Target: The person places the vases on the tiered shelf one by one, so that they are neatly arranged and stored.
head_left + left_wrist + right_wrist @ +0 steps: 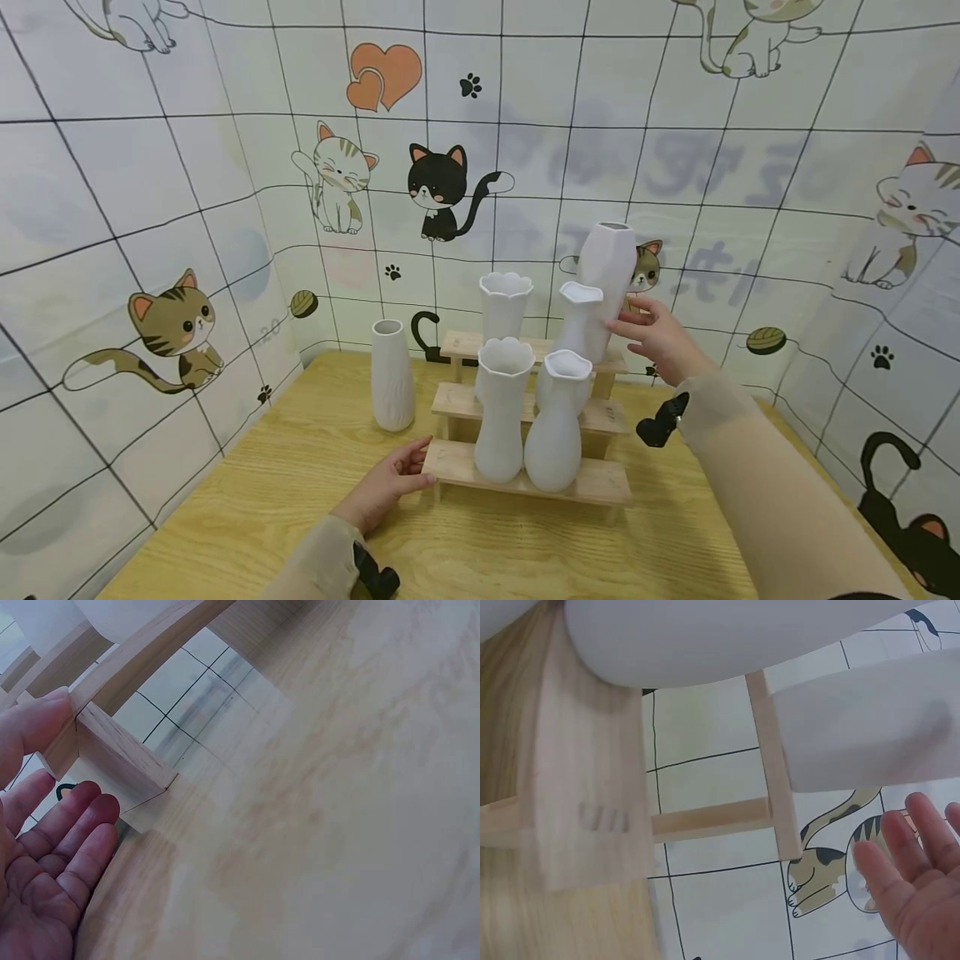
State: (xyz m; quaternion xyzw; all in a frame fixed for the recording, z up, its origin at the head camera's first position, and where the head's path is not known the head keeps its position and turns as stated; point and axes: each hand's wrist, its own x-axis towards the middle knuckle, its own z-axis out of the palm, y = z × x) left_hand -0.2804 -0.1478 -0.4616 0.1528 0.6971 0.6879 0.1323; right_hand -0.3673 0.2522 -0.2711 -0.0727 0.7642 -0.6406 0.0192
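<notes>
A three-tier wooden stand (600, 483) holds several white vases. My left hand (390, 483) grips the left end of its lowest step, with the thumb (37, 724) against the board's edge and the other fingers below. At the top step's right end stands a tall faceted vase (606, 258). My right hand (660, 337) is at that vase's right side, fingertips right at its wall, fingers (907, 855) loosely extended. Two vases with wavy rims, a flared one (501, 408) and a bulbous one (553, 442), stand on the lowest step.
A ribbed white vase (392, 379) stands on the wooden table (300, 492), left of the stand. Behind the front pair are a scalloped-rim vase (505, 300) and a narrow-necked vase (581, 321). A cat-patterned wall covering (525, 83) closes off the back and sides.
</notes>
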